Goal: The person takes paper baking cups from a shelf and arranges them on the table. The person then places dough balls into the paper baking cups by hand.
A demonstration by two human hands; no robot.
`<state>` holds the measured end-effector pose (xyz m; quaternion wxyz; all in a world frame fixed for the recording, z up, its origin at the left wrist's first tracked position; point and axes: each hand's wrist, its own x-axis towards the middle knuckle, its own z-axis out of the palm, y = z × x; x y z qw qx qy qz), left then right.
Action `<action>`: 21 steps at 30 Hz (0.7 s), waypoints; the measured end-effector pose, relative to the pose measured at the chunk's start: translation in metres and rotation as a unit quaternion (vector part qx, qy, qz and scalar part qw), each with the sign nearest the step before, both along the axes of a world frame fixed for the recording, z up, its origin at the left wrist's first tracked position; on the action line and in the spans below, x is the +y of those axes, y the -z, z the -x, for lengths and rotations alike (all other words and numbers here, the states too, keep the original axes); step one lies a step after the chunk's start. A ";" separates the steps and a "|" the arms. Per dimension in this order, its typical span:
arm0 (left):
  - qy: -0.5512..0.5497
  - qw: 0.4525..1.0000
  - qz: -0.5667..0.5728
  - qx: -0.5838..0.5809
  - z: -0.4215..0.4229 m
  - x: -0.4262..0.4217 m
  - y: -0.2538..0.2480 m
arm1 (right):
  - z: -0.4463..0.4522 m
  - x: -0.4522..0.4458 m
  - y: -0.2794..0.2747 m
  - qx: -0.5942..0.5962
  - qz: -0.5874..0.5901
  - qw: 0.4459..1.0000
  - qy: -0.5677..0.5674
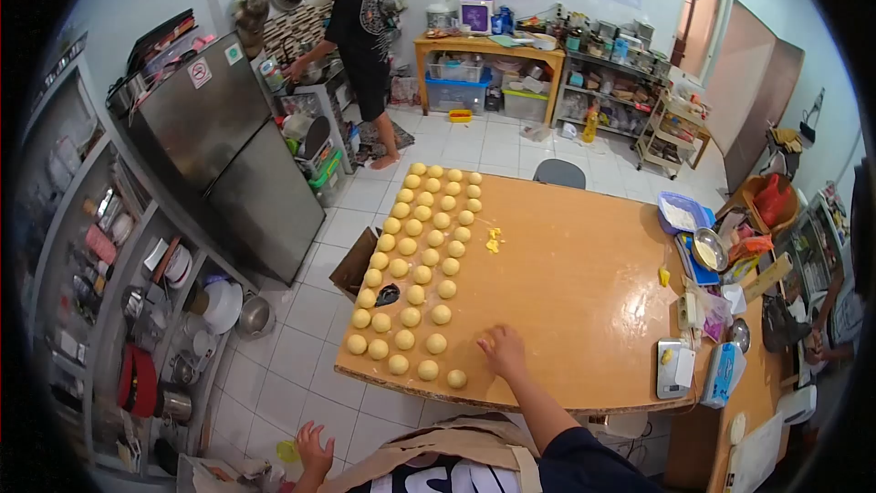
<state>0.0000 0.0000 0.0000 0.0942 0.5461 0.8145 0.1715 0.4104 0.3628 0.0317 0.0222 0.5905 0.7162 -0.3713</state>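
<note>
I see round yellow dough balls (430,256) centre-left, spaced presumably against sticking; left hand (315,445) spread; right hand (502,351) curled, grip I can't tell.

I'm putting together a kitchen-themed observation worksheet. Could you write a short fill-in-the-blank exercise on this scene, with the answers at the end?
1. The dough balls lie toward the picture's ____ side of the table.
2. Of the right hand and the left hand, only the ____ one is over the table.
3. The doors on the refrigerator number ____.
4. The person standing beyond the refrigerator is dressed mostly in ____.

Missing words: left; right; two; black.
</note>
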 end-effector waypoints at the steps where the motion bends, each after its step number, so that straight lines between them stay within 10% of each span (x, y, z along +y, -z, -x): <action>1: -0.020 0.999 0.017 -0.022 -0.005 -0.024 0.017 | -0.008 0.003 0.002 -0.057 -0.104 0.993 0.000; 8: -0.113 0.931 0.339 -0.071 0.039 -0.144 0.050 | 0.012 0.038 -0.017 -0.154 -0.139 0.977 -0.052; 18: 0.003 0.990 0.144 0.001 -0.027 -0.104 0.066 | -0.031 0.104 -0.036 -0.179 -0.044 0.974 -0.132; 21: -0.115 0.979 0.164 -0.025 -0.066 -0.037 0.017 | -0.088 0.088 -0.043 -0.200 -0.007 0.974 -0.110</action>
